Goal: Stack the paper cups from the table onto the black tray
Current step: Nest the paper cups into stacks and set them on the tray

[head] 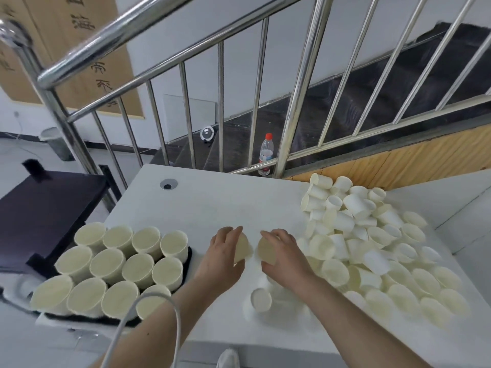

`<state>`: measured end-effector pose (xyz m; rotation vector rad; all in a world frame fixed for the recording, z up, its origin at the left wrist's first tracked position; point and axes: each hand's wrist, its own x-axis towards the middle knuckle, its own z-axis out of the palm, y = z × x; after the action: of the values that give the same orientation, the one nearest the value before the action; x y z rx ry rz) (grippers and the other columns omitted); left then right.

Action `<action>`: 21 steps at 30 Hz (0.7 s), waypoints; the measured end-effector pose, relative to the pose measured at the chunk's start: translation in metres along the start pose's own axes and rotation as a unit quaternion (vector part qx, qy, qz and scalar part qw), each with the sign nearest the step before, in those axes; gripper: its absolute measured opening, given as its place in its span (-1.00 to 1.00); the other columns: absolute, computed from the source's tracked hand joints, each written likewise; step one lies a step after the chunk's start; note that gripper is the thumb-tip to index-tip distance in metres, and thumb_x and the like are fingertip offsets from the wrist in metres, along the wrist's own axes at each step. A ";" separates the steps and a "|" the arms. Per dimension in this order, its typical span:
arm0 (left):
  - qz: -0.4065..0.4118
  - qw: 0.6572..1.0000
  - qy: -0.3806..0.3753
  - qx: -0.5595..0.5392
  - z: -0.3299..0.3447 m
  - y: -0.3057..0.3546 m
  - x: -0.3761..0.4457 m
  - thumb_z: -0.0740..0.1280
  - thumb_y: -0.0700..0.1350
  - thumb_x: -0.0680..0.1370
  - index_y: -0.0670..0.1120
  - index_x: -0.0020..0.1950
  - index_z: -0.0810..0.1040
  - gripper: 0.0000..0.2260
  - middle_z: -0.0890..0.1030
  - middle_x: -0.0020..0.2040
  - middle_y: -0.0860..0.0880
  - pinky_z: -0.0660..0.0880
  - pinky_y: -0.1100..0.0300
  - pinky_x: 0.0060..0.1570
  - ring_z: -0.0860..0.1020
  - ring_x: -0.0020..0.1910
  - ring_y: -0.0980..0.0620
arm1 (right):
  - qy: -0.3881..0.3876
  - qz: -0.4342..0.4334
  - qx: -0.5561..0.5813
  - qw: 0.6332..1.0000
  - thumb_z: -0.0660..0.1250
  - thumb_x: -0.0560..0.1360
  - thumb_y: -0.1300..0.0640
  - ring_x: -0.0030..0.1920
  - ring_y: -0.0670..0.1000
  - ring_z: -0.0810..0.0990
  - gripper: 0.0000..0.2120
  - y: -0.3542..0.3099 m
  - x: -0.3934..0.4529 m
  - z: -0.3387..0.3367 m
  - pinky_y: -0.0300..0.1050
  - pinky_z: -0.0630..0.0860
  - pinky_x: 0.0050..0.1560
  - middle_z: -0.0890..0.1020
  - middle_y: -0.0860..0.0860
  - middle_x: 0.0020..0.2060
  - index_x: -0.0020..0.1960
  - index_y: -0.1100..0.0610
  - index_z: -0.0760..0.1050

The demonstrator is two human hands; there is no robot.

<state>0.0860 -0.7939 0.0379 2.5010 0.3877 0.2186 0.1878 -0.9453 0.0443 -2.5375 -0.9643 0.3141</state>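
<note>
Your hands at mid-table, a paper cup in each.
Your left hand (225, 254) grips one cup (242, 248); your right hand (285, 257) grips another cup (267, 251).

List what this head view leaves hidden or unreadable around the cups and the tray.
- Black tray: mostly covered by cup stacks; only edges show.
- Stack heights: seen from above, uncountable.
- Cup in left hand and cup in right hand: partly covered by fingers.
- Loose cup pile: blurred at its near end.

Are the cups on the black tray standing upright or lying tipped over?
Upright. The cups on the black tray stand in rows, round open mouths facing up.
</note>
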 end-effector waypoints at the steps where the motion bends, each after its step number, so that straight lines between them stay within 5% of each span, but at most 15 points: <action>1: -0.002 1.000 0.002 0.000 -0.003 -0.002 -0.012 0.33 -0.13 0.50 -0.02 0.53 0.13 -0.36 0.21 0.44 -0.04 0.34 0.13 0.29 0.29 0.38 -0.10 | -0.002 -0.004 0.004 1.000 0.36 0.46 0.13 0.40 0.00 0.23 -0.33 -0.006 -0.009 0.003 -0.11 0.42 0.27 0.26 -0.08 0.37 0.51 -0.04 0.20; 21: -0.122 0.990 0.028 0.059 -0.112 -0.139 -0.082 0.37 -0.04 0.48 -0.03 0.52 0.16 -0.33 0.24 0.40 -0.04 0.40 0.16 0.20 0.34 0.33 -0.06 | -0.051 -0.047 0.011 0.998 0.35 0.46 0.08 0.37 -0.01 0.26 -0.33 -0.163 0.008 0.074 -0.12 0.42 0.25 0.25 -0.07 0.37 0.52 -0.03 0.19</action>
<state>-0.0495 -0.6516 0.0428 2.5370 0.7429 0.1710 0.0727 -0.8073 0.0504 -2.4685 -1.1079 0.4284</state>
